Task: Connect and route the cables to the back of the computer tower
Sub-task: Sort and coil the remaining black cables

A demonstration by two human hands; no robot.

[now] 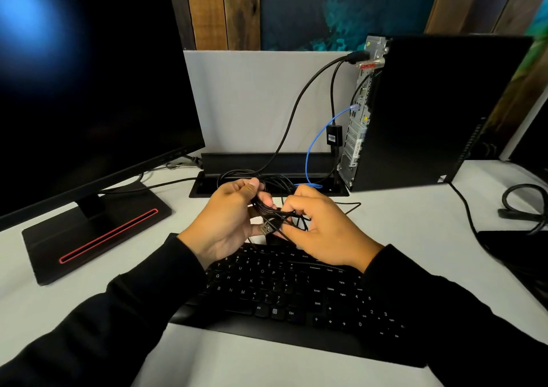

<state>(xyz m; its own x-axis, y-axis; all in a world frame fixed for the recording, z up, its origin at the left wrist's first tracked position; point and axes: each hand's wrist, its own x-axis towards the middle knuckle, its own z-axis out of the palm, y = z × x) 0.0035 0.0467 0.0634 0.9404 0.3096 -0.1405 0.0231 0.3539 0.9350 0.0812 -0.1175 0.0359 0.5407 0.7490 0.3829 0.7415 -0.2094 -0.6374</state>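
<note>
Both hands [231, 220] clutching bundled cable [271, 219]

Legible print confined to the black keyboard [284, 291], white on the keycaps, viewed at a slant. Letter keys: Y, U, I, O, P in one row; G, H, J, K, L below; V, B, N, M in the row beneath. Number-row digits 8, 9, 0. Bottom row: Alt and Ctrl, a menu symbol between them. Right of the letters: Enter, Shift, Delete, PgUp, PgDn. Numeric pad digits 7, 4, 5, 1, 2, 3, 0. Function-row legends too small to read. White barcode sticker on the small black adapter [334, 136] hanging beside the computer tower [415, 113]: bars visible, characters too small to read
</note>
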